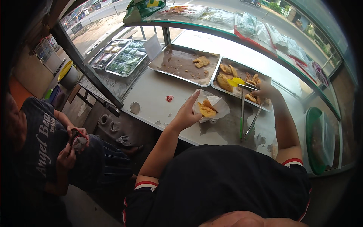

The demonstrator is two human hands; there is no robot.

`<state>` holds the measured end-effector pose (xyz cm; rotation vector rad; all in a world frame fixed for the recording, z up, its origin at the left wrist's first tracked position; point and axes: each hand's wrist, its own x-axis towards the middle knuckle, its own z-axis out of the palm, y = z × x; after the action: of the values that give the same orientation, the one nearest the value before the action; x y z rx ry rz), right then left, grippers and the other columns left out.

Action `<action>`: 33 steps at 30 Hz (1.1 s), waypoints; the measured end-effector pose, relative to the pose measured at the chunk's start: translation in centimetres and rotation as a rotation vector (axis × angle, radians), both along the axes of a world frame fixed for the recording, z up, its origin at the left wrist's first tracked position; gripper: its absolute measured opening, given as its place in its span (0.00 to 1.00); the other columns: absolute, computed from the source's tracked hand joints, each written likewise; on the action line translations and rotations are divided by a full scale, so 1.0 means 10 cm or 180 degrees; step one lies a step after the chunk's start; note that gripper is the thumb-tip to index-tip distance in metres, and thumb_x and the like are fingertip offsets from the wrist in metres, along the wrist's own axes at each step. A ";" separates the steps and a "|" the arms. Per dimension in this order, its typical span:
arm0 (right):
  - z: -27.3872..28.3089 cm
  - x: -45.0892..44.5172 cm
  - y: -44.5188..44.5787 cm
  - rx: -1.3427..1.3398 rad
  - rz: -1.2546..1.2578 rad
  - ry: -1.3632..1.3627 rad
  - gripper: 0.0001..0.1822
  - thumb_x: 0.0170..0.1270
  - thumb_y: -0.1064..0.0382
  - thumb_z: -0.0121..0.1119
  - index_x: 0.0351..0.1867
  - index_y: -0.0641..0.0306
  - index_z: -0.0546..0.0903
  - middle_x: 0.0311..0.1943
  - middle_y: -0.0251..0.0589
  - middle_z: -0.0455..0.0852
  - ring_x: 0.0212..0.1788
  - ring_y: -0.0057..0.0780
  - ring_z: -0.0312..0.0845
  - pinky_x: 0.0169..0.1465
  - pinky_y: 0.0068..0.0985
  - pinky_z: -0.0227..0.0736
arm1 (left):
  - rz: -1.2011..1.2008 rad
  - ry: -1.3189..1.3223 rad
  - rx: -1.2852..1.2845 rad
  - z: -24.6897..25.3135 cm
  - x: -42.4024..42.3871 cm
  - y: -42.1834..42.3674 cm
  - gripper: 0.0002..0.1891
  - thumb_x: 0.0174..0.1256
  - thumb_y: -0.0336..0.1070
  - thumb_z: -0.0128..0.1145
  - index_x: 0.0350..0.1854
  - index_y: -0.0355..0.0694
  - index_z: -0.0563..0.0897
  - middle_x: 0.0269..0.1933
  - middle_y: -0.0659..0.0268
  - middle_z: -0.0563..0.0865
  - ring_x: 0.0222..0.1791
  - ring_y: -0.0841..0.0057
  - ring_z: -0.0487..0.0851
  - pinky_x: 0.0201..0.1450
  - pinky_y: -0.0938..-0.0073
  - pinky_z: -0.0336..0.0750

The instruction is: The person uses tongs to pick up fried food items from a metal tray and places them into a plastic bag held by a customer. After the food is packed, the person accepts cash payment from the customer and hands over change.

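Note:
My left hand (185,110) is at the left edge of an open white paper wrapper (222,109), its fingers stretched along the paper and the thumb against it. Golden fried food (207,109) lies inside the wrapper. My right hand (266,90), slightly blurred, grips yellow-tipped tongs (241,82) over the right metal tray (238,92). Their yellow tips are among fried pieces (224,82) in that tray. Below this hand, a second pair of metal tongs (251,126) with a green grip stands spread in a V, its upper ends at the tray.
Left of that tray, another metal tray (184,78) holds one fried piece (201,61) and crumbs. Red rubber bands (169,98) lie on the worn counter (150,102). Trays of packed items (127,58) stand beyond a frame post. A glass shelf (227,32) bears plastic bags. A seated person (56,147) holds something at left.

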<state>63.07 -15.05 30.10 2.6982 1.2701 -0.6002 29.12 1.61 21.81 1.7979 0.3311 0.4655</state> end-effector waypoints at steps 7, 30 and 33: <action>-0.20 0.30 0.32 -0.0093 0.0352 0.0262 0.30 0.55 0.44 0.64 0.53 0.63 0.78 0.37 0.44 0.82 0.38 0.31 0.78 0.41 0.27 0.72 | 0.0155 0.0029 0.0267 -0.06 -0.11 -0.01 0.43 0.48 0.25 0.53 0.72 0.43 0.53 0.66 0.49 0.64 0.28 0.81 0.80 0.32 0.80 0.76; 0.07 -1.21 -0.45 0.1193 0.1336 0.0158 0.20 0.57 0.57 0.61 0.52 0.53 0.77 0.33 0.44 0.84 0.36 0.39 0.81 0.40 0.34 0.73 | 0.0303 0.0243 -0.0632 0.05 -0.22 0.14 0.44 0.48 0.26 0.53 0.73 0.44 0.52 0.49 0.56 0.79 0.26 0.81 0.79 0.34 0.79 0.76; 0.25 -1.52 -0.34 0.0698 0.1334 -0.0548 0.20 0.57 0.56 0.61 0.52 0.51 0.77 0.32 0.42 0.84 0.36 0.41 0.81 0.40 0.36 0.74 | 0.0358 -0.0013 0.0110 -0.05 -0.08 0.04 0.44 0.47 0.25 0.53 0.73 0.45 0.53 0.51 0.55 0.77 0.26 0.82 0.78 0.33 0.80 0.76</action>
<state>47.87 -18.45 32.64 2.4493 1.8660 -0.1847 28.36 2.02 21.30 1.8179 0.4251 0.5567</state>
